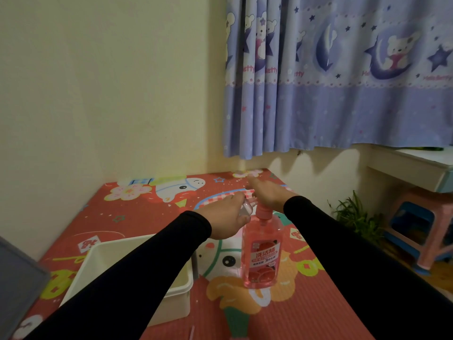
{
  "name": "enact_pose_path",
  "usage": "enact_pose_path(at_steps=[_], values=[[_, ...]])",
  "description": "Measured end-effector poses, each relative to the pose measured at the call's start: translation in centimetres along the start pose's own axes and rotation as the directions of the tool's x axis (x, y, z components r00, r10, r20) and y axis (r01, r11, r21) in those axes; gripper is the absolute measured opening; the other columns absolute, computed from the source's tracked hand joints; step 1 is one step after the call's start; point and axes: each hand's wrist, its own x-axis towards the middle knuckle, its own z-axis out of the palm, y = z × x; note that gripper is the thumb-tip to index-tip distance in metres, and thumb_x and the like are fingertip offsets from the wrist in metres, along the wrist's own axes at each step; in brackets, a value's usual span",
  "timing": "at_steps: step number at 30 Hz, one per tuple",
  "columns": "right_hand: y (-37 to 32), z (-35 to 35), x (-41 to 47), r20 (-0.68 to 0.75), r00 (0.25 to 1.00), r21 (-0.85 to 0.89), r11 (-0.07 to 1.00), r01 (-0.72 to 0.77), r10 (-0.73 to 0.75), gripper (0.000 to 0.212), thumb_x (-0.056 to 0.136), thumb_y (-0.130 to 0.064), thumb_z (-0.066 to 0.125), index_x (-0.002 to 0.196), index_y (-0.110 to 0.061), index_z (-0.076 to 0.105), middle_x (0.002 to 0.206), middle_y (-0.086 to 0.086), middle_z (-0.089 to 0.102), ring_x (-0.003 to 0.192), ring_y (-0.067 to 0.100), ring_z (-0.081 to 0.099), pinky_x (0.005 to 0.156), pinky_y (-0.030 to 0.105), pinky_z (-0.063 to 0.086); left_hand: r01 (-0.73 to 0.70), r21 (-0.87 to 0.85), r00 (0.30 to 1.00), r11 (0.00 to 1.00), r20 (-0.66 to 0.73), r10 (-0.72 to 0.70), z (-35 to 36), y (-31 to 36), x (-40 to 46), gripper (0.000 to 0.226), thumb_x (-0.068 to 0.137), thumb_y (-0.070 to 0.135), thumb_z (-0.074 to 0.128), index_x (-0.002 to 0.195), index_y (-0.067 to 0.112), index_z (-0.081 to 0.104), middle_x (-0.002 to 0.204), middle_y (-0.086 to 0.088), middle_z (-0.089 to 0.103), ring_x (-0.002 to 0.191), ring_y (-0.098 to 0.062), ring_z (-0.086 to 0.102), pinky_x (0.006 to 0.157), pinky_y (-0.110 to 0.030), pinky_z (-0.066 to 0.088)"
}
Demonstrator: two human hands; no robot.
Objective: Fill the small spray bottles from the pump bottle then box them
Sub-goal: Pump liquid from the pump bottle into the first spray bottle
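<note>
A pink pump bottle [261, 253] with a red label stands upright on the red cartoon mat [306, 310]. My right hand [268, 194] rests palm-down on top of its pump head. My left hand [226, 218] grips a small clear spray bottle [245, 207], held close against the pump's spout at the left. A white plastic box [182, 294] sits on the mat at the lower left, partly hidden by my left sleeve; its inside is mostly hidden.
A cream wall runs along the mat's left and far edges. Blue bear-print curtains [343, 82] hang at the back right. A pink and blue stool [421, 229], a green plant [355, 214] and a white desk [421, 165] stand to the right.
</note>
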Motion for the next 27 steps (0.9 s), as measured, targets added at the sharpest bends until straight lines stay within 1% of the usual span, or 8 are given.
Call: enact_pose_path(at_steps=[4, 7, 10, 14, 16, 20, 23, 27], values=[[-0.5, -0.6, 0.3, -0.021, 1.0, 0.04, 0.999, 0.0, 0.0, 0.056, 0.103, -0.042, 0.024, 0.136, -0.003, 0.047, 0.139, 0.022, 0.05, 0.129, 0.038, 0.046, 0.109, 0.045, 0.036, -0.001, 0.005, 1.0, 1.0, -0.015, 0.001, -0.6, 0.0, 0.1, 0.046, 0.101, 0.038, 0.042, 0.14, 0.015, 0.032, 0.136, -0.007, 0.048, 0.108, -0.024, 0.052, 0.083, -0.032, 0.04], [-0.9, -1.1, 0.8, -0.012, 0.999, 0.06, 0.998, 0.036, -0.035, 0.055, 0.104, -0.04, 0.023, 0.139, -0.002, 0.043, 0.142, 0.023, 0.046, 0.131, 0.04, 0.043, 0.112, 0.05, 0.033, -0.015, -0.023, 0.999, 1.0, -0.05, 0.014, -1.0, -0.1, 0.2, 0.047, 0.1, 0.038, 0.043, 0.14, 0.016, 0.032, 0.138, -0.006, 0.047, 0.113, -0.023, 0.051, 0.085, -0.032, 0.038], [-0.4, -0.6, 0.9, -0.011, 0.999, 0.03, 0.999, 0.042, -0.042, 0.052, 0.105, -0.035, 0.022, 0.136, -0.001, 0.046, 0.139, 0.023, 0.049, 0.128, 0.038, 0.047, 0.11, 0.047, 0.035, -0.009, -0.013, 0.999, 1.0, -0.038, 0.008, -0.7, -0.2, 0.2, 0.046, 0.1, 0.038, 0.043, 0.139, 0.015, 0.032, 0.138, -0.007, 0.047, 0.114, -0.025, 0.051, 0.088, -0.034, 0.041], [0.2, 0.2, 0.6, -0.013, 1.0, -0.001, 1.0, 0.012, -0.012, 0.069, 0.101, -0.054, 0.015, 0.14, -0.008, 0.048, 0.148, 0.014, 0.044, 0.134, 0.029, 0.043, 0.114, 0.045, 0.029, 0.003, -0.014, 1.0, 1.0, -0.003, -0.003, 0.1, -0.1, 0.1, 0.046, 0.101, 0.039, 0.041, 0.139, 0.016, 0.031, 0.137, -0.005, 0.045, 0.11, -0.023, 0.052, 0.086, -0.034, 0.041], [0.1, 0.2, 0.7, -0.014, 1.0, -0.014, 1.0, 0.001, -0.002, 0.071, 0.1, -0.056, 0.013, 0.141, -0.008, 0.046, 0.149, 0.015, 0.042, 0.134, 0.029, 0.042, 0.114, 0.047, 0.029, 0.005, -0.021, 1.0, 1.0, -0.005, -0.005, 0.1, -0.1, 0.1, 0.045, 0.101, 0.039, 0.041, 0.14, 0.016, 0.031, 0.135, -0.005, 0.046, 0.106, -0.022, 0.053, 0.084, -0.034, 0.041], [-0.7, -0.7, 0.2, -0.023, 0.999, -0.012, 0.999, 0.029, -0.03, 0.06, 0.102, -0.046, 0.019, 0.137, -0.006, 0.048, 0.142, 0.019, 0.048, 0.128, 0.033, 0.047, 0.112, 0.046, 0.032, 0.002, -0.02, 1.0, 1.0, -0.024, -0.002, -0.5, -0.1, 0.3, 0.047, 0.101, 0.038, 0.042, 0.14, 0.015, 0.032, 0.138, -0.006, 0.046, 0.11, -0.024, 0.052, 0.083, -0.032, 0.038], [-1.1, -1.1, 0.4, -0.037, 0.998, 0.043, 0.998, 0.056, -0.054, 0.06, 0.098, -0.048, 0.023, 0.131, -0.009, 0.053, 0.14, 0.017, 0.051, 0.126, 0.029, 0.049, 0.111, 0.048, 0.033, -0.008, -0.028, 0.999, 1.0, -0.048, 0.007, -1.0, -0.1, 0.4, 0.048, 0.1, 0.038, 0.043, 0.141, 0.016, 0.031, 0.141, -0.006, 0.044, 0.116, -0.023, 0.05, 0.085, -0.03, 0.036], [-0.4, -0.5, 0.2, -0.032, 0.999, 0.031, 0.999, 0.034, -0.033, 0.057, 0.103, -0.044, 0.022, 0.133, -0.006, 0.052, 0.138, 0.018, 0.053, 0.127, 0.035, 0.049, 0.111, 0.047, 0.035, 0.004, -0.039, 1.0, 0.999, -0.019, -0.005, -0.4, 0.0, 0.1, 0.047, 0.101, 0.039, 0.041, 0.141, 0.015, 0.03, 0.139, -0.006, 0.045, 0.112, -0.024, 0.053, 0.089, -0.036, 0.043]])
